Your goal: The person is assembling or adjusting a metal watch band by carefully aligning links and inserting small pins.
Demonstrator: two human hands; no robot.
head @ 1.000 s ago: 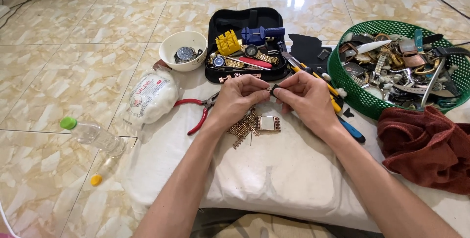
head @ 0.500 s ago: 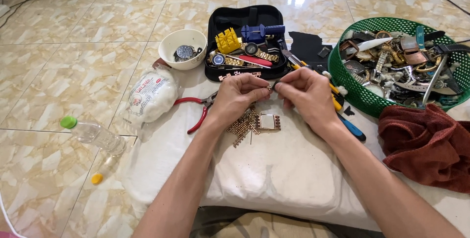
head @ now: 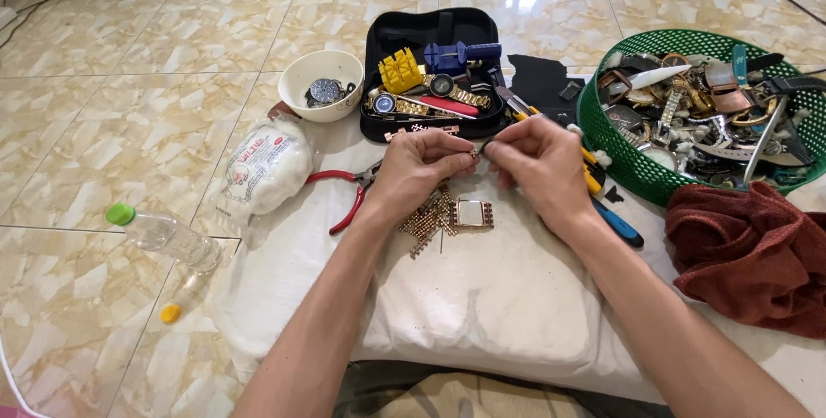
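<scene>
1. A clear plastic bottle with a green cap lay on the tiled floor, well to the left of the white cloth.
2. A white bag sat at the cloth's left edge, with a white bowl holding watch parts just beyond it.
3. Red-handled pliers lay on the cloth, just left of the left hand.
4. The left hand hovered over the cloth, its fingertips pressed together, pinching a tiny metal piece.
5. A gold watch with a square face lay on the cloth, directly below both hands, its bracelet links spread loose.
6. A black tool case lay open beyond the hands, at the cloth's far edge.
7. The right hand met the left one, fingertips closed in a pinch at the same small piece.
8. A green basket full of watches stood at the cloth's right side, and a dark red towel lay just below it.
</scene>
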